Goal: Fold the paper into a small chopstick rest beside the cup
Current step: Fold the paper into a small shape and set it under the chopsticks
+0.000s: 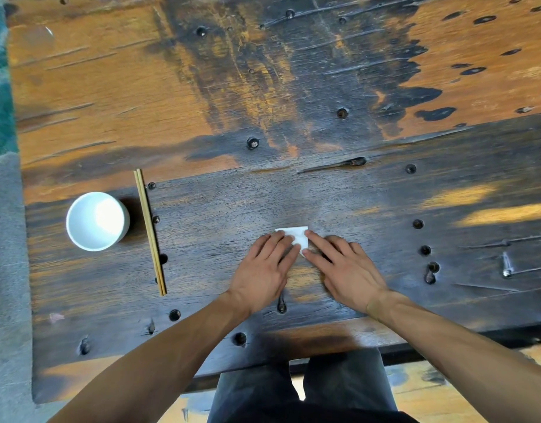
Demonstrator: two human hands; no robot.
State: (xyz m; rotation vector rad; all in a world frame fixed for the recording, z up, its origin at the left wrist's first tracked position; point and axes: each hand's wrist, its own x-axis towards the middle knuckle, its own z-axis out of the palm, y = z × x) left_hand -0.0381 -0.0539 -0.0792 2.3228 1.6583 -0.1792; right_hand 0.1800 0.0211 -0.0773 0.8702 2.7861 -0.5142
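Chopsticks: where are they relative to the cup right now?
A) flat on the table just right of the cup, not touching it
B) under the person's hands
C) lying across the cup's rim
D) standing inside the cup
A: the chopsticks lie as a pair flat on the table, just to the right of the white cup with a gap between them, while both hands press the paper further right.

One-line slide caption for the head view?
Both hands, left hand and right hand, press white paper flat on wooden table.
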